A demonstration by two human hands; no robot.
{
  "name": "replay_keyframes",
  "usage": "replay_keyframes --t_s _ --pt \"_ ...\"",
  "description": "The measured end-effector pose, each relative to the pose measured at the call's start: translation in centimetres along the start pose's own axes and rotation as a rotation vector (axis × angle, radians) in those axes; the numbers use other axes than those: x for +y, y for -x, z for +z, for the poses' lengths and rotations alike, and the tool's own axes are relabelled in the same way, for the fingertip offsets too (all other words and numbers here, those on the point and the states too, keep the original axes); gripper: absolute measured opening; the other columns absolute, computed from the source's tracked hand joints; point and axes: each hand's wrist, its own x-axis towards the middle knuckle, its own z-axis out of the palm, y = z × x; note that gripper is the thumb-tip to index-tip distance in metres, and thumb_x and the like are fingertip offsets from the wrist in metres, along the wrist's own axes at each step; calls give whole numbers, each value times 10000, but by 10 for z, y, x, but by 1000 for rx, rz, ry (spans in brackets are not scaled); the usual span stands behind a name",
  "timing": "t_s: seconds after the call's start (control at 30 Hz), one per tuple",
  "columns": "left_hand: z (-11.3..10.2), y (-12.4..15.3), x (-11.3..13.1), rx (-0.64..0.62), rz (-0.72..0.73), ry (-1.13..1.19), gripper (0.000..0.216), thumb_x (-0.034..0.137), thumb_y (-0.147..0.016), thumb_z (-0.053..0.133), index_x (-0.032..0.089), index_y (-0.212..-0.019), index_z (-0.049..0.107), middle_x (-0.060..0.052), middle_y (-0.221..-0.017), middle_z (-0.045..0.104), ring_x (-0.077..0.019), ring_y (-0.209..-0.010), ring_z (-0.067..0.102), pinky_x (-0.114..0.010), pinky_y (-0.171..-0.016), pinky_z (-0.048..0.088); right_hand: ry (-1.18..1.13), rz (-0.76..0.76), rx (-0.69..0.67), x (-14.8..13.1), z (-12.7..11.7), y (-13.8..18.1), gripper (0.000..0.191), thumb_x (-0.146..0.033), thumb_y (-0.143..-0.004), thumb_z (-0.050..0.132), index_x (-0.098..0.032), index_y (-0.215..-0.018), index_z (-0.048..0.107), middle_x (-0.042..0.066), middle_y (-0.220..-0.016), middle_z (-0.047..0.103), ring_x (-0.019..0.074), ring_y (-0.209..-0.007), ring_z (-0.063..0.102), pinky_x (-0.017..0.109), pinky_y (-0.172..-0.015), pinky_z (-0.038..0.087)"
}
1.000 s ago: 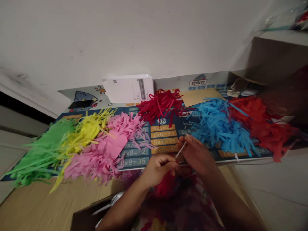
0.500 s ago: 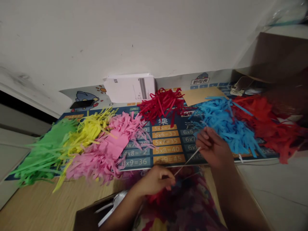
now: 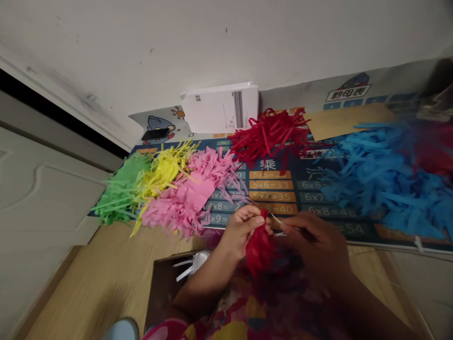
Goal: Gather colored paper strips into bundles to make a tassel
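Note:
My left hand point(image 3: 244, 229) pinches the top of a red paper tassel point(image 3: 260, 250), whose strips hang down in front of my clothes. Close on its right, my right hand point(image 3: 314, 238) is closed on a thin white string point(image 3: 276, 218) that runs to the tassel's top. Whether the string goes around the tassel or only touches it, I cannot tell. Beyond my hands, a heap of red paper strips point(image 3: 271, 137) lies on the printed table mat point(image 3: 272, 184). Pink fringed paper point(image 3: 191, 193) lies to the left of my left hand, and blue fringed paper point(image 3: 385, 174) to the right.
Yellow fringe point(image 3: 168, 167) and green fringe point(image 3: 127, 186) overhang the table's left front edge. A white packet point(image 3: 215, 111) leans on the wall, with a phone point(image 3: 155, 134) to its left. Tan paper point(image 3: 343, 122) lies at the back. Below stands a brown box point(image 3: 159, 278).
My left hand has come up, lifting the red tassel into sight. My right hand has dropped closer to it with the string, which was stretched between both hands. The view has swung left.

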Motion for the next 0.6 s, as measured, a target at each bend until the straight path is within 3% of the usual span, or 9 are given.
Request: replay_keyframes --t_s 0.13,0.23,0.3,0.4,0.5,0.6 --pt "2 1 -2 -1 6 -57 462 383 -522 942 154 -707 585 24 -607 693 -116 -508 656 -209 -542 528 -9 28 -64 -2 1 -5 135 -268 -927 616 -252 -844 721 -39 -704 672 112 -580 613 219 -545 433" --pt "4 5 -2 31 146 -238 398 408 -577 913 155 -718 638 9 -653 711 -125 -560 665 -230 -594 532 42 79 -95 2 1 -4 163 -305 -932 602 -234 -824 701 -19 -738 681 130 -632 628 231 -579 447" --pt "5 9 0 33 340 -505 263 366 -684 853 165 -747 695 -18 -721 736 -140 -641 677 -250 -657 535 41 105 -177 7 1 -3 178 -347 -942 585 -237 -1031 692 6 -888 707 154 -746 659 244 -644 479" --pt "5 15 0 50 609 -920 77 264 -792 754 194 -783 723 -39 -788 755 -167 -743 686 -283 -738 533 -28 150 -327 14 3 0 420 -411 -961 555 -242 -1345 535 47 -1156 680 188 -975 663 286 -800 510" --pt "3 19 -6 148 734 -1127 66 247 -807 729 205 -822 680 -38 -824 750 -176 -773 694 -288 -745 534 -53 166 -339 18 8 1 270 -417 -988 511 -237 -1149 630 28 -1032 699 179 -907 662 285 -769 503" --pt "1 19 -15 165 765 -1205 122 267 -820 729 204 -858 632 -44 -851 743 -184 -798 706 -294 -748 540 40 54 -212 23 7 -2 240 -383 -984 516 -228 -884 670 25 -881 682 181 -825 640 295 -730 484"
